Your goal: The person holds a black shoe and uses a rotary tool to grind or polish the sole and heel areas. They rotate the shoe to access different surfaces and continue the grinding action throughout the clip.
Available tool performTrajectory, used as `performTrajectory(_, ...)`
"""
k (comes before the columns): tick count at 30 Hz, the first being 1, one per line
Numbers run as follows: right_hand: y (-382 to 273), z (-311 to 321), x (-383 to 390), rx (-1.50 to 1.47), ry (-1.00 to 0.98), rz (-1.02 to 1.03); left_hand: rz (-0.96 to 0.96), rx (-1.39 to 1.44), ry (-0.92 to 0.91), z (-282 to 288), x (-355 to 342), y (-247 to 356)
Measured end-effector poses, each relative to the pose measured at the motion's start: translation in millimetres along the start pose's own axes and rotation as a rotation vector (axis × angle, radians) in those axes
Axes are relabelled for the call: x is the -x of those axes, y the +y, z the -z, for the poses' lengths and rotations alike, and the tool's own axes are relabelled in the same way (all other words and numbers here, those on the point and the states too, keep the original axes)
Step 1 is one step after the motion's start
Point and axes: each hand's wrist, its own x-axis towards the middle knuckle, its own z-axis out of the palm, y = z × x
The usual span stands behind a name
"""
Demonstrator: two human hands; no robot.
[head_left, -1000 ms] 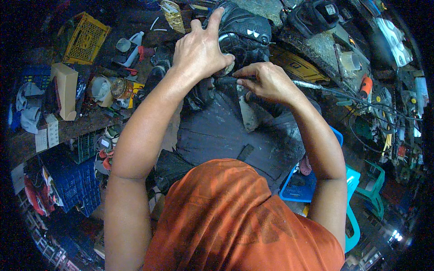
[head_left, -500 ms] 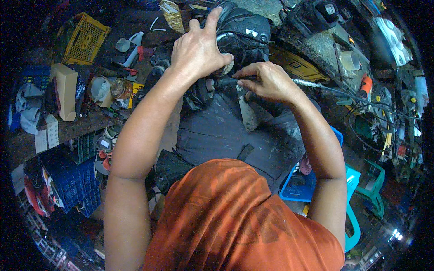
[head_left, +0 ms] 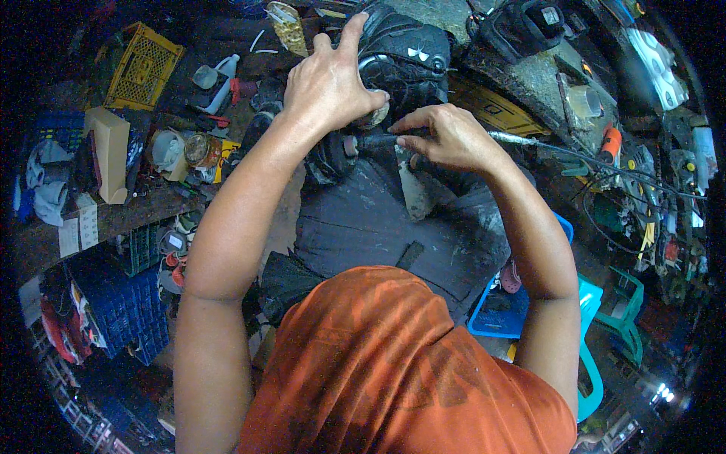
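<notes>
Head view, your right hand: Your right hand (head_left: 450, 136) is bent, with finger and thumb close together near a thin, dark, straight bar (head_left: 376, 141). I cannot tell if they pinch it.
Your left hand: On your left hand (head_left: 324, 87), thumb and pointing finger are wide apart. The thumb is over a small, round, pale brown disc (head_left: 373, 116); I cannot tell if the hidden fingers grip anything.
Dark bar: It is just past your lap, below the disc in the view, and has a round, pinkish end piece (head_left: 350, 147) at its left. It looks stiff and hard, maybe a bit heavy. The middle seems best to hold.
Pale disc: It looks hard and light, perhaps slippery. Take it by its rim.
Black lump: A bulky, black, bag-like thing with a white mark (head_left: 408, 54) is beside your left fingers. It looks soft outside.
Since one second ago: Your left hand and the black lump sit a tiny bit more to the left. The pinkish end shows a little lower. Your right hand is nearly the same.
Farther out: A yellow plastic crate (head_left: 144, 66) is far left; a bright orange tube-shaped thing (head_left: 609, 144) is on the right.
</notes>
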Motion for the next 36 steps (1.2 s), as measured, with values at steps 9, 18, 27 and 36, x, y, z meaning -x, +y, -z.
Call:
performTrajectory(9,-1.0,-3.0,3.1,-0.015,0.042,0.016,0.003,0.007,0.004,0.8,0.3,0.8)
performTrajectory(18,-4.9,-2.5,10.1,-0.061,0.095,-0.019,0.010,0.005,-0.003,1.6,-0.2,0.7)
performTrajectory(27,-8.5,-8.2,7.3,-0.012,0.066,-0.028,-0.035,-0.012,0.040,-2.4,0.3,-1.1)
performTrajectory(36,-21.8,-12.6,15.8,0.027,0.076,-0.029,0.019,-0.009,-0.026,0.6,0.6,2.7)
